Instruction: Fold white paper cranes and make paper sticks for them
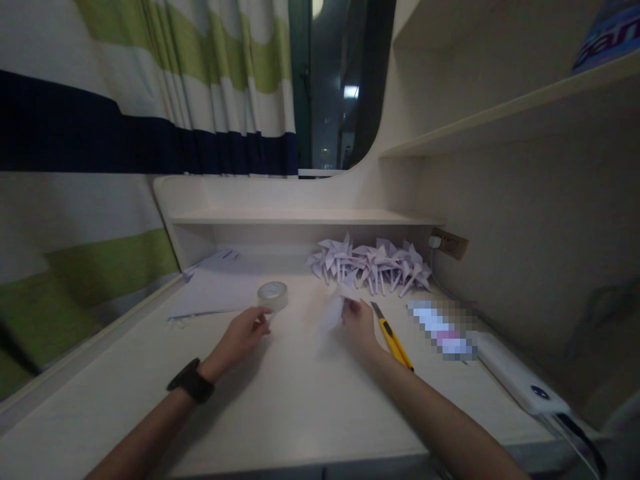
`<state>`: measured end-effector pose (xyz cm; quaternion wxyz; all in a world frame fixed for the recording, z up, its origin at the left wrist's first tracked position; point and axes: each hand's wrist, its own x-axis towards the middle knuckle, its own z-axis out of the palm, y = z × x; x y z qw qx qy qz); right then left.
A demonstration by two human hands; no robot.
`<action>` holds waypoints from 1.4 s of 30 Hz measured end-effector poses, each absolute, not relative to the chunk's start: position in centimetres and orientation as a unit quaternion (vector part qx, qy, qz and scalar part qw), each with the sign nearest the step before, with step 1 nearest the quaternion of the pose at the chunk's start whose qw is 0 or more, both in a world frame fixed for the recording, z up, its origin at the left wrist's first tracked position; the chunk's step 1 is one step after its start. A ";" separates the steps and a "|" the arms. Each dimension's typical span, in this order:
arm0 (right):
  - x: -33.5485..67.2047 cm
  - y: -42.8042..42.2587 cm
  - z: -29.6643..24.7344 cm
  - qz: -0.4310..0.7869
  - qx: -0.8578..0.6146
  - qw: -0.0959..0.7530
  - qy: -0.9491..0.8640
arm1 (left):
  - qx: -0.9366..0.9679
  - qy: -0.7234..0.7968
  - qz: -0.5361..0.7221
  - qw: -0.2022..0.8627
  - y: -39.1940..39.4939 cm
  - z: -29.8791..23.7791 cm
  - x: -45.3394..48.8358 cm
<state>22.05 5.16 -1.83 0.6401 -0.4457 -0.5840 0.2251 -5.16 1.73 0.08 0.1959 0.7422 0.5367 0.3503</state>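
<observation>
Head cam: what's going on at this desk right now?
A person sits at a desk. Their left hand reaches the clear tape roll, fingertips at or near it. Their right hand holds a white paper piece. A yellow utility knife lies beside that hand; folded paper pinwheels are piled behind.

My left hand (243, 335) sits at centre frame with its fingertips against the roll of clear tape (273, 295) just above it, a black watch (191, 381) on that wrist. My right hand (359, 325), slightly right of centre, pinches a small folded piece of white paper (331, 311). A yellow utility knife (392, 337) lies just beside that hand on the desk (300, 400). Above, in mid-frame, a heap of paper pinwheels (370, 263) rests against the back wall. Loose white sheets (217, 287) lie left of the tape, and a white power bank (517, 380) sits at lower right.
</observation>
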 end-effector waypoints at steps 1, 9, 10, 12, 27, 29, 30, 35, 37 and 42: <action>22.0 5.2 -1.9 0.227 -0.446 0.639 -0.584 | 0.712 0.514 0.384 0.284 2.1 0.5 -4.1; 22.2 4.9 -2.0 0.207 -0.464 0.620 -0.598 | 0.611 0.344 0.485 0.523 4.9 0.3 2.1; 22.1 4.9 -2.0 0.207 -0.464 0.617 -0.601 | 0.614 0.343 0.492 0.513 5.1 -0.1 2.3; 22.0 4.7 -2.2 0.210 -0.459 0.612 -0.608 | 0.623 0.346 0.500 0.493 5.3 -0.7 2.3; 21.5 2.4 -2.1 0.032 -0.363 0.567 -0.739 | 0.558 0.340 0.488 0.579 3.3 -1.2 2.4; 21.6 2.5 -2.2 0.006 -0.351 0.560 -0.750 | 0.571 0.329 0.484 0.575 3.3 -1.2 2.4; 21.6 2.6 -2.2 -0.004 -0.349 0.557 -0.754 | 0.575 0.323 0.482 0.578 3.2 -1.3 2.4; 21.8 2.7 -2.4 -0.027 -0.354 0.538 -0.764 | 0.574 0.319 0.471 0.588 3.2 -1.6 2.6; 21.8 2.7 -2.4 -0.033 -0.358 0.535 -0.764 | 0.579 0.320 0.468 0.586 3.1 -1.6 2.7; 21.9 2.7 -2.3 -0.036 -0.360 0.533 -0.765 | 0.579 0.315 0.464 0.592 3.0 -1.6 2.8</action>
